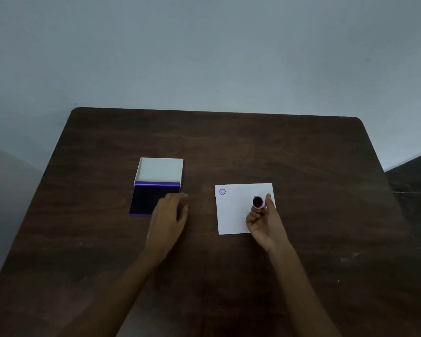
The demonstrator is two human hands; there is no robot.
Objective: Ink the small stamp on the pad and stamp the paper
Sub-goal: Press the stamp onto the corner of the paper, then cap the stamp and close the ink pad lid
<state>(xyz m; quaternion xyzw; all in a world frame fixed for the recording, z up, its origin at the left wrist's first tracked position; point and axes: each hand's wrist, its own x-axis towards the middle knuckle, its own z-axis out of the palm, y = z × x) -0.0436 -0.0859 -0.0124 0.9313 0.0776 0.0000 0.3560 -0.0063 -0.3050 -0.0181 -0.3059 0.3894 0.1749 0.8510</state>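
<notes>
An open ink pad [145, 200] with a dark purple inking surface and a raised white lid [159, 170] lies on the left half of the table. My left hand [168, 216] rests flat on the pad's near right corner, fingers together. A white paper [236, 210] lies to the right, with one purple round stamp mark [222, 191] in its far left corner. My right hand [265, 222] hovers over the paper's right side and grips a small round purple stamp [258, 202], whose dark inked face is tilted up toward me.
The dark brown wooden table [229, 142] has rounded far corners and stands against a pale blue-grey wall. A dark floor strip shows past the table's right edge.
</notes>
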